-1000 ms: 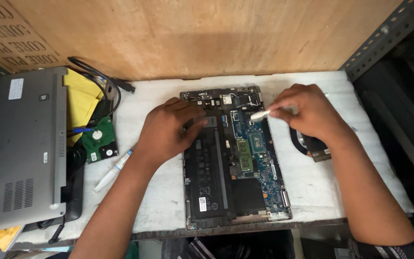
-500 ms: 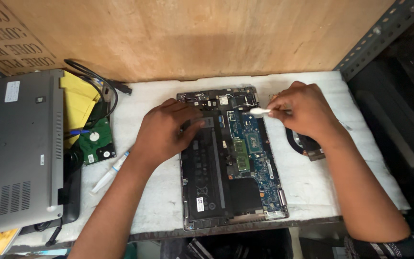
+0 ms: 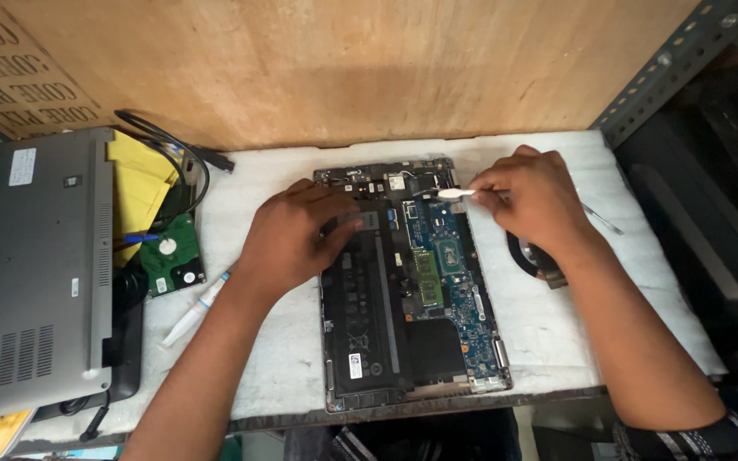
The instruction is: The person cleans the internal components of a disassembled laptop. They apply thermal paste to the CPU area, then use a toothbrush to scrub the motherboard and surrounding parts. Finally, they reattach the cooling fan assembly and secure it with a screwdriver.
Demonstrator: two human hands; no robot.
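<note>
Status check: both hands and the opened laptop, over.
Left hand flat on laptop battery. Right hand pinches white tool, tip over the board's top edge. Fan part sits under right wrist.

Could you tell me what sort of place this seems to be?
Probably an electronics repair bench: an opened laptop with its circuit board bare lies under the left hand and right hand, beside a loose hard drive and a closed grey laptop.
</note>
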